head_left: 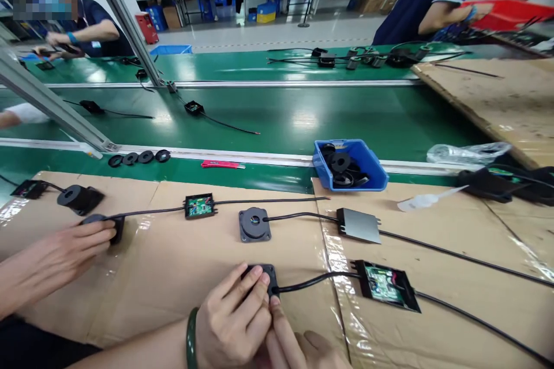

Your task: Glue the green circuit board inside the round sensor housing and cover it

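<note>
— Black square part (265,273): where?
— Flat on the cardboard sheet (173,277), near the front edge, mostly hidden under the left hand (234,320)
— Grip of that hand?
— Fingers (249,291) bent and laid over the top, closed on the part; green bangle (191,339) at the wrist
— And the right hand (298,349)?
— Low in view, partly cut off; one finger (277,314) touching the near edge beside the cable (315,281); cannot tell whether gripping or only pressing
— Cable leading where?
— Rightward, into an open box (387,286) with a green board inside
— Elsewhere?
— Another person's hand (56,259) far left, resting on a round black piece (106,223); blue bin (372,176) behind, well apart
</note>
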A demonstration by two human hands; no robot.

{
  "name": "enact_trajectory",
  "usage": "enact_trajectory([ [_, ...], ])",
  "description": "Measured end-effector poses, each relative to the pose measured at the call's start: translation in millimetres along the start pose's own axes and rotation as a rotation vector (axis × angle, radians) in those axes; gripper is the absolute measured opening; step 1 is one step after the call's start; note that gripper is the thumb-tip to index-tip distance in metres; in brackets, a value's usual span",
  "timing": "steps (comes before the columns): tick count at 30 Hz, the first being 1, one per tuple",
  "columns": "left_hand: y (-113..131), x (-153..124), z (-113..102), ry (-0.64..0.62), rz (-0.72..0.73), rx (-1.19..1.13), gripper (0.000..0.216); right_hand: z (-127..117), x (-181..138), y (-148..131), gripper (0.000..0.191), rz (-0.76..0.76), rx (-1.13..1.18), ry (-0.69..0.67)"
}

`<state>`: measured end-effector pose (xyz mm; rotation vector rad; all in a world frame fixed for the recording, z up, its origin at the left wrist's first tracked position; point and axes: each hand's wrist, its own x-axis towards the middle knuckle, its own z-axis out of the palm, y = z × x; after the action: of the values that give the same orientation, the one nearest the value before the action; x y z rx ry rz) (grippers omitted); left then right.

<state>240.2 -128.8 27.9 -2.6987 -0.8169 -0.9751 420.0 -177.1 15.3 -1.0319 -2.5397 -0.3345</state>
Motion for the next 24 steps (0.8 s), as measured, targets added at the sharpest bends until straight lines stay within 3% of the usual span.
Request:
enact_trajectory([
  [7,-1.8,0.6,1.6,0.055,-0.071,-0.051,0.024,-16.6,-1.3,22.9,0.041,-0.019,0.123,-0.023],
  [14,-3.2,-5.7,-5.5,-0.112,-0.030,-0.013,0.029,-2.6,-21.0,17.1,0.047,-0.070,0.026,-0.081],
  [24,-17.3,-4.1,11.3,0.018,-0.178,-0.047,0.010,0.7,-13.4,30.7,0.056,-0.047,0.005,-0.163],
])
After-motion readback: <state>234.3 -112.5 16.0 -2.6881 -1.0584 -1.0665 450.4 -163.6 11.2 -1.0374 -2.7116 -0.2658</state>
